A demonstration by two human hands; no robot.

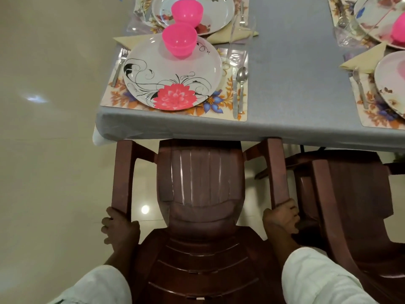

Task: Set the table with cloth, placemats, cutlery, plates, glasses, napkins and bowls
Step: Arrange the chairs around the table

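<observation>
Bare cream floor (48,150) fills the whole left side, open room beside the tabletop (291,84) corner. Left hand (119,230) grips the rear end of the left armrest (122,176) of a brown chair (200,194), fingers curled round it. Chair front is tucked under the tabletop's near edge, where the grey cloth (175,128) hangs over; a white corner shows under the cloth at the left.

Nearest setting, left to right: fork (119,65) on the placemat's (175,110) left strip, close to the tabletop's left edge; plate (173,73) with a pink flower in the middle, pink bowl (179,39) on its far part; knife (235,93) and spoon (241,86) side by side on the right strip. Placemat's near edge lies just short of the tabletop's near edge. Folded napkin (129,40) at the far left corner, clear glass (241,38) at the far right. A second setting with a pink bowl lies just beyond.

Wide bare strip of cloth runs between this setting and the right ones.

Right hand (281,218) grips the rear end of the right armrest (277,172). Second chair (350,205) stands just beside it, narrow gap between. More plates and placemats are cut by the right frame edge.
</observation>
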